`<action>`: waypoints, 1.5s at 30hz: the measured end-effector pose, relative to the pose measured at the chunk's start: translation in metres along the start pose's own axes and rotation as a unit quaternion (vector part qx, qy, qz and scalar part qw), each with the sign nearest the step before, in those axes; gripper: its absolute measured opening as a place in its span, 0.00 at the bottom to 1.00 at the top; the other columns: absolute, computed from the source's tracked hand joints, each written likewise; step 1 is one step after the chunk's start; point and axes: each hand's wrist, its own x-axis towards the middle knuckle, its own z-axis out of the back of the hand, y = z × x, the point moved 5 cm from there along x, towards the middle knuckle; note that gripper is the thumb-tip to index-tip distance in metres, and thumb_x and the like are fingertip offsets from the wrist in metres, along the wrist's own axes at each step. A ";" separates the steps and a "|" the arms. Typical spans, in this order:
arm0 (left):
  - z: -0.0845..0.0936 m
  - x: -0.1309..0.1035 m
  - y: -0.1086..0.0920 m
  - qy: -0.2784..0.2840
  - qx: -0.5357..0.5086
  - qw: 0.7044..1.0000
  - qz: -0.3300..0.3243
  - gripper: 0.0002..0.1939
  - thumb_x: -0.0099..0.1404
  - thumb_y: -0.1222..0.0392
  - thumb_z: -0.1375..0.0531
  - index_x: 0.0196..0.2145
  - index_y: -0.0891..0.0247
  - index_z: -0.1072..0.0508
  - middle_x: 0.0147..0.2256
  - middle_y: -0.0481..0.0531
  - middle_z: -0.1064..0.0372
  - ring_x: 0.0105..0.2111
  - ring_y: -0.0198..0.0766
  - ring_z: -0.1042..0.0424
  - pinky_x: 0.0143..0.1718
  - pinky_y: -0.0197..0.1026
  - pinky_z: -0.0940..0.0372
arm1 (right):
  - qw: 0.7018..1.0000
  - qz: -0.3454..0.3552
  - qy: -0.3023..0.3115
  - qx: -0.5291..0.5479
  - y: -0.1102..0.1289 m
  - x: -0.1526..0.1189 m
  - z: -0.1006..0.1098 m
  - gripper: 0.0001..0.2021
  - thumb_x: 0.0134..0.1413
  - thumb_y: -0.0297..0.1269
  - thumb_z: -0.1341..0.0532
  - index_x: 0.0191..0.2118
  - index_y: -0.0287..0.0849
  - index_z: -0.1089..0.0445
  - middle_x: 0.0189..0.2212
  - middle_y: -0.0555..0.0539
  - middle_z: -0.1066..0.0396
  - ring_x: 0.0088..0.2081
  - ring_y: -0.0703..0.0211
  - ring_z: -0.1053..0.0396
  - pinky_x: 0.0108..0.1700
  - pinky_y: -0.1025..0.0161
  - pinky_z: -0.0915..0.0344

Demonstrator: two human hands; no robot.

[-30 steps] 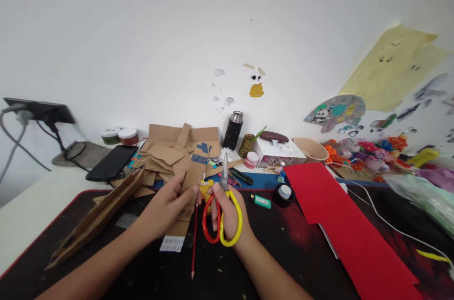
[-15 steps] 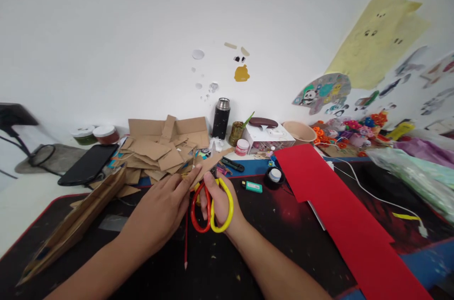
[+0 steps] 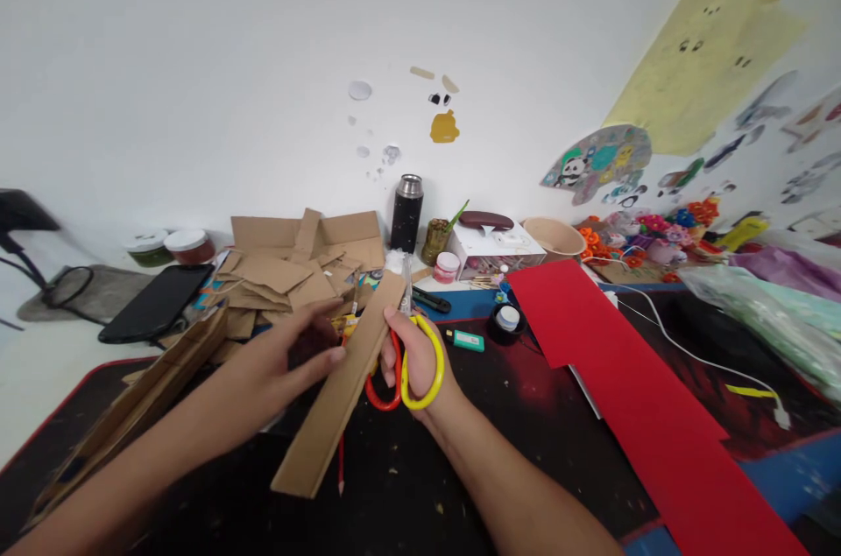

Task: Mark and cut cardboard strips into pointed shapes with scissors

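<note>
A long brown cardboard strip slants across the middle of the head view, its near end low over the dark mat. My right hand grips scissors with one red and one yellow handle, the blades pointing away towards the wall. Its thumb also presses on the strip's upper part. My left hand is open on the strip's left side, fingers spread, the thumb tip at the strip's edge; whether it touches, I cannot tell. Beneath the strip lies a red pencil, partly covered.
Cardboard scraps are heaped at the back left. A black flask stands by the wall, near a box cutter and a green lighter-like item. Red card stretches along the right; a folded cardboard piece leans left.
The cardboard strip has swung round and now points down towards me. My left hand has loosened from it and moved left, fingers spreading. My right hand still holds the scissors.
</note>
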 end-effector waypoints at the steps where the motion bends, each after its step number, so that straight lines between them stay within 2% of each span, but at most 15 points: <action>1: 0.004 0.002 0.001 0.013 -0.029 0.999 0.020 0.32 0.67 0.35 0.33 0.63 0.50 0.21 0.48 0.57 0.17 0.49 0.59 0.19 0.49 0.51 0.24 | 1.000 -0.001 -0.002 0.003 -0.001 0.001 0.000 0.36 0.58 0.67 0.33 0.13 0.45 0.39 0.09 0.54 0.45 0.10 0.68 0.46 0.16 0.67 0.54; 3: 0.005 0.005 0.000 0.058 -0.072 0.995 0.046 0.26 0.65 0.33 0.32 0.51 0.52 0.14 0.44 0.57 0.16 0.45 0.58 0.18 0.45 0.50 0.24 | 1.000 -0.002 -0.002 0.004 -0.002 0.001 0.000 0.36 0.57 0.67 0.33 0.12 0.44 0.39 0.08 0.54 0.45 0.10 0.68 0.46 0.16 0.67 0.53; 6: -0.001 0.005 -0.004 0.121 -0.098 0.986 0.060 0.23 0.68 0.32 0.35 0.40 0.53 0.14 0.36 0.55 0.18 0.37 0.53 0.21 0.39 0.47 0.25 | 1.000 -0.003 -0.006 0.001 -0.005 0.000 -0.001 0.36 0.57 0.67 0.32 0.13 0.44 0.38 0.08 0.54 0.45 0.10 0.68 0.46 0.16 0.67 0.53; 10: -0.009 0.003 -0.005 0.129 -0.096 0.986 0.054 0.23 0.69 0.34 0.36 0.34 0.55 0.15 0.30 0.53 0.24 0.31 0.47 0.27 0.32 0.42 0.30 | 1.000 -0.007 -0.019 -0.009 -0.006 -0.001 0.000 0.35 0.57 0.67 0.32 0.14 0.44 0.38 0.09 0.54 0.43 0.10 0.68 0.45 0.16 0.67 0.51; 18: -0.015 0.004 -0.006 0.165 -0.077 0.979 0.090 0.28 0.68 0.30 0.36 0.32 0.59 0.21 0.28 0.47 0.30 0.28 0.40 0.30 0.30 0.39 0.34 | 1.000 -0.026 -0.008 0.008 -0.007 0.001 -0.002 0.35 0.52 0.69 0.30 0.15 0.44 0.37 0.11 0.54 0.42 0.10 0.68 0.44 0.15 0.68 0.52; 22: -0.009 0.008 -0.006 0.117 -0.086 0.984 0.099 0.31 0.66 0.25 0.37 0.31 0.60 0.23 0.25 0.46 0.32 0.23 0.37 0.33 0.26 0.38 0.36 | 1.000 -0.014 0.021 0.002 -0.007 -0.001 -0.006 0.34 0.55 0.69 0.31 0.17 0.45 0.37 0.09 0.55 0.44 0.10 0.68 0.46 0.15 0.67 0.52; 25: -0.007 0.010 -0.006 0.090 -0.121 0.982 0.112 0.32 0.63 0.24 0.35 0.30 0.59 0.25 0.23 0.44 0.34 0.20 0.35 0.34 0.22 0.37 0.37 | 1.000 -0.008 0.029 -0.007 -0.008 -0.002 -0.007 0.32 0.55 0.69 0.31 0.21 0.46 0.36 0.10 0.56 0.41 0.10 0.67 0.45 0.14 0.67 0.52; 30: -0.014 0.009 -0.009 0.107 -0.183 0.969 0.127 0.32 0.59 0.25 0.30 0.31 0.60 0.22 0.24 0.44 0.31 0.19 0.34 0.31 0.22 0.36 0.34 | 0.998 -0.011 0.046 -0.049 -0.008 -0.006 -0.010 0.30 0.54 0.68 0.29 0.25 0.47 0.35 0.11 0.56 0.39 0.11 0.65 0.43 0.14 0.67 0.49; 35: -0.017 0.008 -0.012 0.114 -0.230 0.959 0.122 0.32 0.61 0.25 0.31 0.29 0.61 0.21 0.24 0.48 0.28 0.24 0.36 0.28 0.26 0.38 0.28 | 0.997 -0.013 0.051 -0.064 -0.005 -0.007 -0.010 0.28 0.54 0.66 0.29 0.26 0.47 0.35 0.10 0.57 0.39 0.10 0.65 0.42 0.15 0.68 0.47; 40: -0.020 0.008 -0.010 0.119 -0.268 0.948 0.128 0.30 0.59 0.29 0.26 0.30 0.61 0.21 0.26 0.47 0.27 0.23 0.34 0.29 0.25 0.36 0.29 | 0.996 -0.018 0.054 -0.064 -0.006 -0.008 -0.011 0.26 0.54 0.64 0.29 0.27 0.46 0.34 0.11 0.57 0.38 0.11 0.65 0.42 0.15 0.69 0.47; 45: -0.027 0.007 0.001 0.119 -0.320 0.927 0.153 0.29 0.58 0.31 0.24 0.32 0.62 0.21 0.26 0.47 0.26 0.23 0.33 0.30 0.24 0.35 0.30 | 0.998 -0.005 0.043 -0.053 -0.005 -0.009 -0.011 0.25 0.55 0.62 0.29 0.28 0.46 0.34 0.11 0.58 0.37 0.10 0.66 0.43 0.14 0.70 0.47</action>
